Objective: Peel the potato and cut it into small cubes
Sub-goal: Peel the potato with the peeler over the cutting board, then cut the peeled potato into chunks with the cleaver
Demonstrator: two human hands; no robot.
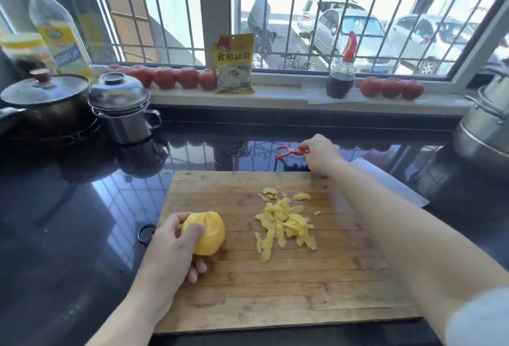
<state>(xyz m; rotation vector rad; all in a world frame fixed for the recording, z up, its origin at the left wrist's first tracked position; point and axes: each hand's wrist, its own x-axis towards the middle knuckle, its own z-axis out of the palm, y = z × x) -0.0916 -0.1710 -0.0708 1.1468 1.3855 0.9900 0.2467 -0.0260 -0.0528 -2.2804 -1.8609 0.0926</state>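
Two hands (170,238) (321,154), one potato (205,232), one peeler (289,152)

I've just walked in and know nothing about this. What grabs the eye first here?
Probably the bright yellow peeled potato, gripped by the left hand at the left edge of the wooden cutting board, and the heap of yellow peels in the board's middle. Beyond the board, the right hand holds a red peeler at the dark countertop. Red tomatoes line the windowsill behind.
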